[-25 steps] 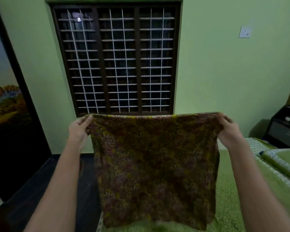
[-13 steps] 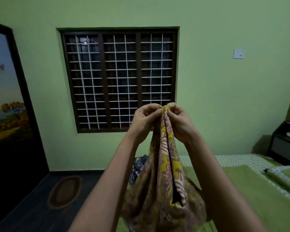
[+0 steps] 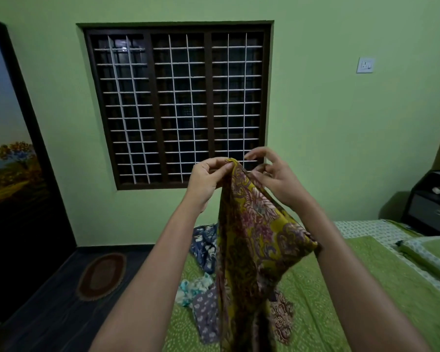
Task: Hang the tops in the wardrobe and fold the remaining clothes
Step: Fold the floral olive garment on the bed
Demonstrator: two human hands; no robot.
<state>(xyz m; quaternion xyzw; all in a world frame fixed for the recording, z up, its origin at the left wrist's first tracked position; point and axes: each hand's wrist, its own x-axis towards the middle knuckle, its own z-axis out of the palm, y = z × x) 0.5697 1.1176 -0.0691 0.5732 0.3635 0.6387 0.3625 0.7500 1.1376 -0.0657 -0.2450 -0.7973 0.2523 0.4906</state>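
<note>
I hold up a yellow-and-maroon paisley cloth (image 3: 254, 235), folded in half and hanging down over the bed. My left hand (image 3: 208, 179) pinches its top corner. My right hand (image 3: 274, 179) is just right of that corner with fingers spread; the cloth drapes across its wrist and forearm, and I cannot see whether the fingers grip it. Under the cloth, on the green bedspread (image 3: 341, 301), lie other clothes: a blue printed piece (image 3: 203, 247), a white-and-teal piece (image 3: 193, 290), a grey dotted piece (image 3: 206, 316) and a maroon printed piece (image 3: 282, 316).
A barred window (image 3: 178, 105) fills the green wall ahead. A dark door with a landscape picture (image 3: 8, 161) stands at the left, with an oval mat (image 3: 102, 275) on the dark floor. A dark bedside cabinet (image 3: 429, 201) and a pillow (image 3: 432, 255) are at the right.
A second ago the cloth was stretched wide between both hands. The hands came together, folding it in half, and now my right hand has opened and moved slightly off the top corner.
</note>
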